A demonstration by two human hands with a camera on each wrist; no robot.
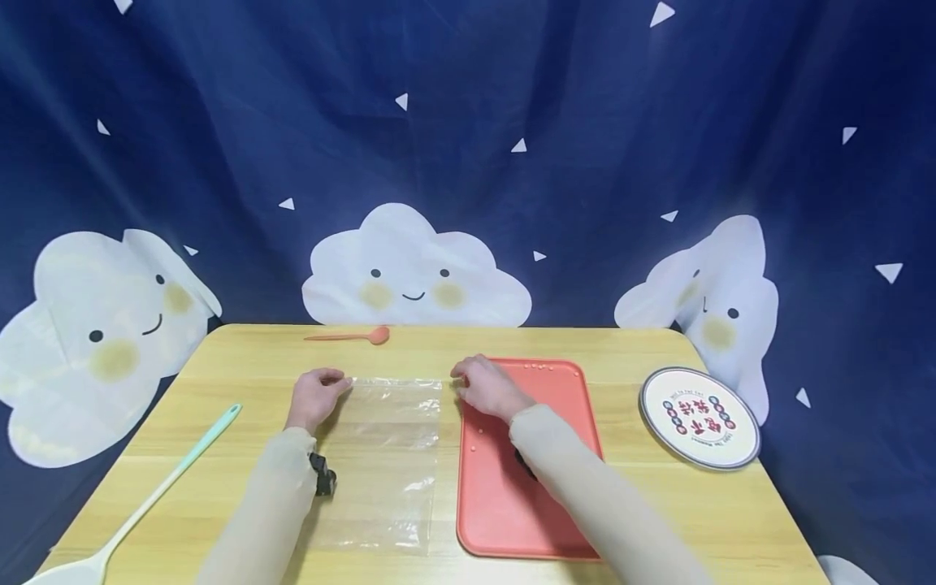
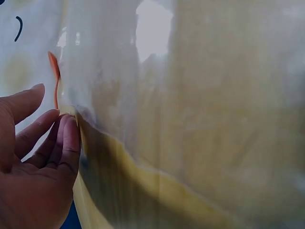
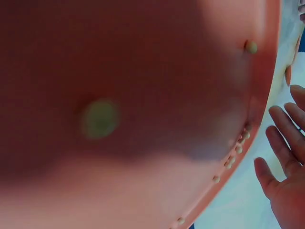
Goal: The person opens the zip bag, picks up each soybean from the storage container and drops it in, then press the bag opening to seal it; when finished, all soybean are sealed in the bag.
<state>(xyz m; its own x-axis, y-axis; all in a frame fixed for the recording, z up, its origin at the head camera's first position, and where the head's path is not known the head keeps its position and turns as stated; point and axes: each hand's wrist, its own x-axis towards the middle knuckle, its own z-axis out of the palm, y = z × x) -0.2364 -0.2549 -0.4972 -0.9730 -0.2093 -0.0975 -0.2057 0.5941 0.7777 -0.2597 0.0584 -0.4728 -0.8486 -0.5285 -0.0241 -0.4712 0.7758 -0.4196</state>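
Observation:
A clear plastic bag (image 1: pixel 387 463) lies flat on the wooden table. At its far left corner is my left hand (image 1: pixel 316 398), the bent fingertips touching the film; in the left wrist view the thumb (image 2: pixel 31 102) stands apart from them. My right hand (image 1: pixel 486 388) hovers by the far left corner of a red tray (image 1: pixel 497 520), just right of the bag's edge. Its fingers are spread and hold nothing in the right wrist view. Small pale round beans (image 3: pixel 100 118) lie in the tray, several of them along its rim.
Behind the bag is a small orange-red spoon (image 1: pixel 378 335). To the right of the tray sits a white plate (image 1: pixel 702 431) with printed lettering. A long-handled white tool with a mint-green grip (image 1: pixel 212 435) lies at left. A blue cloud-printed curtain (image 1: pixel 468 162) hangs behind.

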